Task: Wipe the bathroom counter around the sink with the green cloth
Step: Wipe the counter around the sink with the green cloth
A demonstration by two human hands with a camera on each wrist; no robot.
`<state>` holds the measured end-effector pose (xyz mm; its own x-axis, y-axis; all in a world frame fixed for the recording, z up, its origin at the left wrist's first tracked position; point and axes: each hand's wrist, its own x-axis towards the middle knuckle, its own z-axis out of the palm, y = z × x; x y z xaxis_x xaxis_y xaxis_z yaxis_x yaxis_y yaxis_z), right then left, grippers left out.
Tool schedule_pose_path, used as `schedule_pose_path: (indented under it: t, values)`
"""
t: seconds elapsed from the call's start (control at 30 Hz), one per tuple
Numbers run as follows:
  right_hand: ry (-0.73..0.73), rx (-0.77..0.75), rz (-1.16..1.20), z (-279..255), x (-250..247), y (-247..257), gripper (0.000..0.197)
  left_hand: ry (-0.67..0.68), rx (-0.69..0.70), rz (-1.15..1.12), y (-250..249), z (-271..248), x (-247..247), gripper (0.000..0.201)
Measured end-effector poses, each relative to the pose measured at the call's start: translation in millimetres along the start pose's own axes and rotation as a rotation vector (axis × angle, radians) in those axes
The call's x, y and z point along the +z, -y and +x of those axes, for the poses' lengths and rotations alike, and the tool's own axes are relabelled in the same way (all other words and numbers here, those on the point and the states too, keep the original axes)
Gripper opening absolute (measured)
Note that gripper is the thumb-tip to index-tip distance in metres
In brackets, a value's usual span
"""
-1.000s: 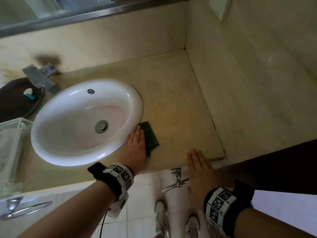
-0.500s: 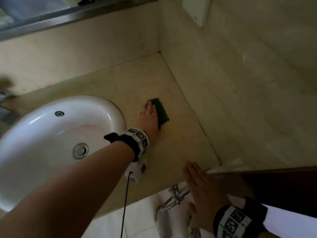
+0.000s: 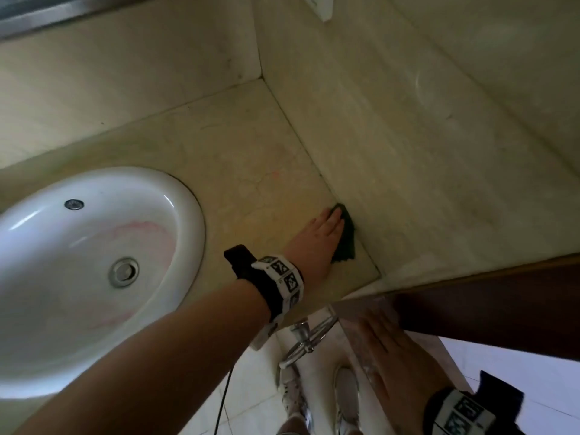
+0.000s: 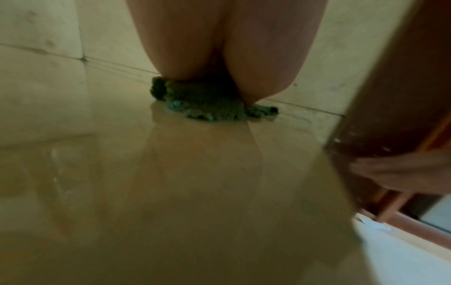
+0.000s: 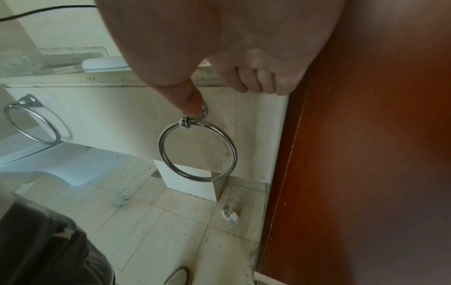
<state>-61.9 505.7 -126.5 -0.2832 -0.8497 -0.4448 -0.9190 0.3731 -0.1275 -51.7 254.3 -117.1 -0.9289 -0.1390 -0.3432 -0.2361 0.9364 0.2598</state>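
The dark green cloth (image 3: 346, 238) lies on the beige counter (image 3: 251, 171), right at the seam with the right-hand wall. My left hand (image 3: 328, 229) presses flat on it with straight fingers and covers most of it. In the left wrist view the cloth (image 4: 205, 105) bunches out from under my palm (image 4: 219, 48). The white oval sink (image 3: 194, 215) sits to the left, well apart from the cloth. My right hand (image 3: 387, 348) rests at the counter's front right corner and holds nothing; its fingers (image 5: 256, 81) touch the edge.
A brown wooden door frame (image 3: 486, 302) stands just right of the counter's front corner. A chrome towel ring (image 5: 197, 148) hangs on the counter's front, below my right thumb; a second ring (image 5: 34, 123) hangs further left. Tiled floor and shoes (image 3: 295, 400) lie below.
My left hand has slid the cloth from the sink's rim across the counter to the right wall. The right hand has stayed at the front corner.
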Motion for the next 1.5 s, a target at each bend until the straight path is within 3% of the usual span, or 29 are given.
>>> schedule_pose_path:
  t: [0.1, 0.2, 0.27, 0.33, 0.4, 0.5, 0.57, 0.7, 0.83, 0.9, 0.97, 1.03, 1.1, 1.23, 1.5]
  values:
    - [0.046, 0.008, 0.039, -8.5, 4.0, -0.5, 0.073, -0.003, 0.086, -0.021, -26.7, -23.6, 2.8, 0.062]
    - [0.066, -0.027, 0.091, -18.2, 6.4, -1.0, 0.055, -0.004, 0.273, -0.045, -55.2, -54.1, 13.7, 0.054]
    - [0.081, -0.082, 0.041, -22.7, 11.7, -1.9, 0.064, 0.129, 0.444, -0.019, -61.9, -84.2, 26.4, 0.048]
    - [0.005, -0.172, -0.024, -19.5, 18.3, -6.9, 0.071, 0.08, 0.504, 0.103, -46.8, -111.1, 35.8, 0.032]
    - [-0.095, -0.209, -0.063, -16.4, 18.9, -6.0, 0.075, -0.095, 0.37, -0.035, -23.3, -124.6, 30.6, 0.041]
    - [-0.025, -0.22, 0.017, -10.6, 11.0, 8.7, 0.094, -0.315, 0.061, -0.305, -0.2, -126.9, -1.4, 0.064]
    - [0.026, -0.174, 0.088, -2.2, -2.4, 23.2, 0.113, -0.42, -0.084, -0.366, 13.0, -121.1, -30.2, 0.067]
    - [-0.007, -0.179, 0.061, 30.0, -40.1, 50.1, 0.087, -0.486, -0.325, -0.325, 59.0, -106.0, -59.2, 0.067]
    - [-0.069, -0.056, 0.139, 70.7, -75.5, 82.0, 0.084, -0.546, -0.56, -0.347, 98.2, -95.2, -59.3, 0.066]
    - [0.017, -0.037, 0.191, 94.5, -87.2, 90.4, 0.083, -0.45, -0.568, -0.323, 108.1, -93.2, -56.5, 0.066]
    - [0.084, 0.03, 0.196, 117.3, -101.6, 89.3, 0.089, -0.235, -0.522, -0.229, 111.5, -90.8, -50.6, 0.063]
    - [0.136, 0.102, 0.185, 140.8, -109.2, 86.8, 0.101, -0.035, -0.48, -0.099, 110.0, -90.0, -40.4, 0.064]
    - [0.181, 0.134, 0.152, 161.6, -118.1, 85.3, 0.115, 0.057, -0.461, -0.008, 111.0, -89.6, -33.2, 0.067]
    - [0.229, 0.083, 0.046, 192.8, -132.2, 83.5, 0.139, 0.125, -0.475, 0.025, 123.2, -74.2, -40.1, 0.062]
    - [0.251, 0.096, 0.024, 222.8, -133.4, 88.5, 0.145, 0.104, -0.852, -0.098, 173.1, -29.0, -67.4, 0.061]
